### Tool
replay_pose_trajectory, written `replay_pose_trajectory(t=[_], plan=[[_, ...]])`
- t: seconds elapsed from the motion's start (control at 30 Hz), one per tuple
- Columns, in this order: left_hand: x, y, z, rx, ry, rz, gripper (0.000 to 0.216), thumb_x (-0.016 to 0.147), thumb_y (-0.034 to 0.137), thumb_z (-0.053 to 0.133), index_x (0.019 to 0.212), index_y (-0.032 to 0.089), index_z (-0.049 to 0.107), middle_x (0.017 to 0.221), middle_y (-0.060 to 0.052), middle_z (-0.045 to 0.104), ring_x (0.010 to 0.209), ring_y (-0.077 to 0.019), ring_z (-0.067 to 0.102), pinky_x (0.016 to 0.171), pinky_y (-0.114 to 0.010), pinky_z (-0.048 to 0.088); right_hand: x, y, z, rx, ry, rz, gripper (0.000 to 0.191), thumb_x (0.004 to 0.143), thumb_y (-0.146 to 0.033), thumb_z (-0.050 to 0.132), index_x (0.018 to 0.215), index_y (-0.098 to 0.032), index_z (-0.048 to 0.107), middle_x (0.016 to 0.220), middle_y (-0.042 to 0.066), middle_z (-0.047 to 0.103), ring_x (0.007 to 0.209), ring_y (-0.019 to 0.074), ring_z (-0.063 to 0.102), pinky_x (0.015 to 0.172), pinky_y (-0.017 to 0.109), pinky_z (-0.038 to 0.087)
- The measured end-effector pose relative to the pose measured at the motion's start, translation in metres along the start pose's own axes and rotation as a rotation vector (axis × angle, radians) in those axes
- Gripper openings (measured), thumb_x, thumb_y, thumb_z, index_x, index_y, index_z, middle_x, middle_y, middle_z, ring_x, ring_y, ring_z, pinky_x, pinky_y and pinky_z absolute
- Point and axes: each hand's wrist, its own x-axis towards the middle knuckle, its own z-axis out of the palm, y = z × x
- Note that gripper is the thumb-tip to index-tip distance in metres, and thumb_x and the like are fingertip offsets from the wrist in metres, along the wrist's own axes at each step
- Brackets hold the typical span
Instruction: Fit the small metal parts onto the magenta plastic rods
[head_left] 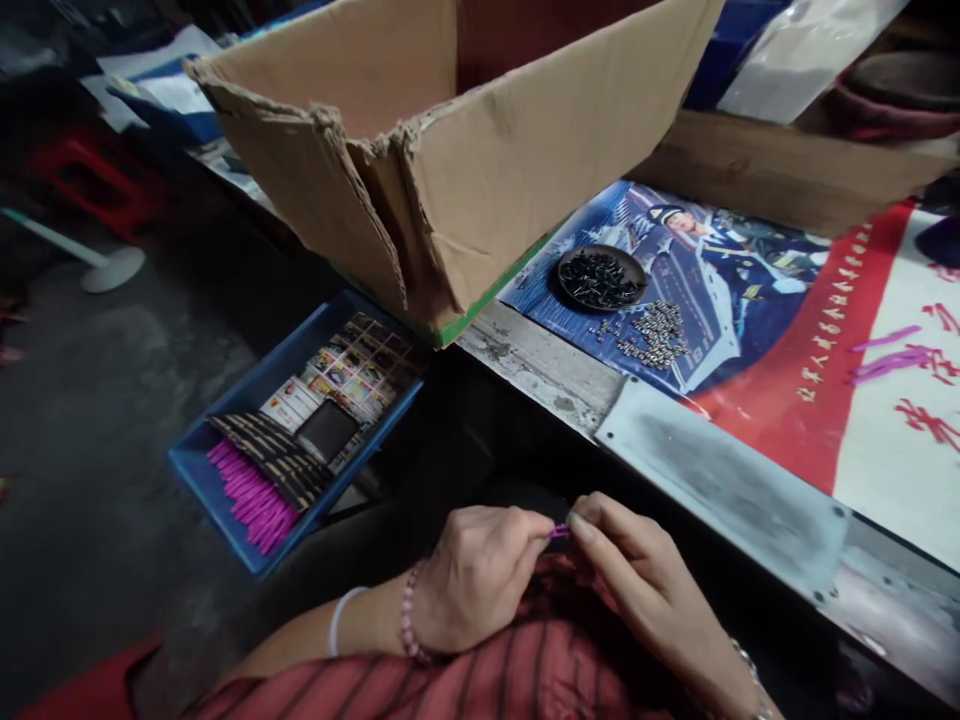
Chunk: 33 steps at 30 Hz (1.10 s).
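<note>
Between my two hands, low over my lap, is a thin purple piece (560,531), mostly covered by my fingers. My left hand (480,575) pinches its left end between thumb and forefinger, the other fingers curled in. Thumb and fingertips of my right hand (645,575) close on the other end. To the left, a blue tray (255,562) holds many similar purple pieces (251,500) at its near end. On the bench, a dark round dish (602,278) contains small dark pins, beside a loose pile of small metal parts (654,334). More purple pieces (889,362) lie at the right.
A large, torn cardboard box (540,150) stands at the bench edge, beyond my hands. A metal plate (720,485) covers part of the edge. A printed poster sheet (787,400) covers the bench top. A red stool (97,180) is on the floor at left.
</note>
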Motion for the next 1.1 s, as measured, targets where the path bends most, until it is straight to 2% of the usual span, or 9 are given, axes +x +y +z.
replay_pose_trajectory(t=[0.23, 0.37, 0.47, 0.57, 0.63, 0.7, 0.77, 0.9, 1.1], plan=[[-0.007, 0.0, 0.006, -0.051, -0.02, -0.051, 0.017, 0.102, 0.016, 0.047, 0.098, 0.016, 0.064, 0.072, -0.006, 0.075, 0.062, -0.0197, 0.075, 0.062, -0.027, 0.057, 0.001, 0.0, 0.001, -0.053, -0.042, 0.01, 0.041, 0.104, -0.04, 0.044, 0.068, -0.021, 0.044, 0.059, -0.004, 0.045, 0.052, 0.0097, 0.043, 0.049, 0.021, 0.037], [-0.02, -0.006, 0.005, -0.033, -0.054, -0.102, 0.018, 0.102, 0.021, 0.047, 0.099, 0.016, 0.064, 0.076, -0.006, 0.077, 0.064, -0.0195, 0.076, 0.062, -0.026, 0.058, 0.001, 0.007, 0.008, -0.007, -0.122, 0.132, 0.042, 0.1, -0.048, 0.05, 0.068, -0.021, 0.048, 0.063, -0.003, 0.049, 0.056, 0.0115, 0.048, 0.051, 0.02, 0.043], [-0.041, -0.019, -0.015, 0.042, -0.074, -0.17, 0.018, 0.102, 0.025, 0.048, 0.1, 0.018, 0.064, 0.078, -0.003, 0.078, 0.063, -0.017, 0.076, 0.062, -0.023, 0.058, 0.003, 0.019, 0.012, 0.025, -0.189, 0.208, 0.044, 0.094, -0.056, 0.056, 0.067, -0.022, 0.052, 0.063, -0.001, 0.054, 0.057, 0.0142, 0.052, 0.051, 0.021, 0.047], [-0.069, -0.031, -0.049, 0.133, -0.047, -0.293, 0.017, 0.103, 0.019, 0.045, 0.104, 0.018, 0.062, 0.075, -0.002, 0.076, 0.061, -0.015, 0.074, 0.06, -0.021, 0.057, 0.008, 0.026, 0.013, 0.004, -0.15, 0.207, 0.045, 0.088, -0.063, 0.06, 0.068, -0.023, 0.057, 0.06, 0.001, 0.056, 0.054, 0.0165, 0.053, 0.047, 0.023, 0.047], [-0.086, -0.033, -0.069, 0.187, -0.015, -0.366, 0.016, 0.103, 0.014, 0.045, 0.105, 0.017, 0.061, 0.075, -0.003, 0.075, 0.063, -0.0154, 0.074, 0.06, -0.022, 0.056, 0.013, 0.024, 0.015, -0.004, -0.134, 0.215, 0.046, 0.088, -0.066, 0.058, 0.069, -0.024, 0.058, 0.06, 0.001, 0.056, 0.054, 0.0164, 0.052, 0.046, 0.023, 0.046], [-0.097, -0.03, -0.079, 0.213, -0.006, -0.393, 0.014, 0.101, 0.012, 0.047, 0.104, 0.017, 0.06, 0.075, -0.003, 0.074, 0.064, -0.016, 0.074, 0.061, -0.023, 0.056, 0.017, 0.016, 0.021, 0.002, -0.171, 0.211, 0.047, 0.091, -0.065, 0.055, 0.07, -0.023, 0.057, 0.062, 0.0, 0.056, 0.056, 0.0152, 0.051, 0.049, 0.023, 0.046], [-0.099, -0.024, -0.079, 0.211, -0.02, -0.378, 0.013, 0.1, 0.012, 0.049, 0.103, 0.018, 0.06, 0.077, -0.002, 0.074, 0.064, -0.0163, 0.073, 0.062, -0.024, 0.055, 0.019, 0.007, 0.031, 0.023, -0.245, 0.171, 0.047, 0.094, -0.063, 0.051, 0.072, -0.021, 0.057, 0.067, 0.001, 0.057, 0.059, 0.0144, 0.052, 0.054, 0.022, 0.047], [-0.085, -0.012, -0.062, 0.172, -0.054, -0.281, 0.013, 0.1, 0.013, 0.05, 0.105, 0.019, 0.061, 0.08, -0.003, 0.076, 0.066, -0.0172, 0.075, 0.063, -0.025, 0.056, 0.017, -0.002, 0.05, 0.09, -0.358, 0.124, 0.042, 0.1, -0.056, 0.046, 0.079, -0.02, 0.057, 0.072, -0.001, 0.058, 0.065, 0.0132, 0.052, 0.06, 0.022, 0.045], [-0.062, -0.013, -0.047, 0.145, -0.062, -0.123, 0.013, 0.101, 0.016, 0.047, 0.101, 0.018, 0.06, 0.072, -0.002, 0.074, 0.057, -0.0161, 0.072, 0.056, -0.024, 0.054, 0.01, 0.003, 0.058, 0.177, -0.325, 0.128, 0.043, 0.102, -0.055, 0.045, 0.075, -0.021, 0.05, 0.068, -0.003, 0.048, 0.063, 0.0113, 0.043, 0.056, 0.022, 0.037]])
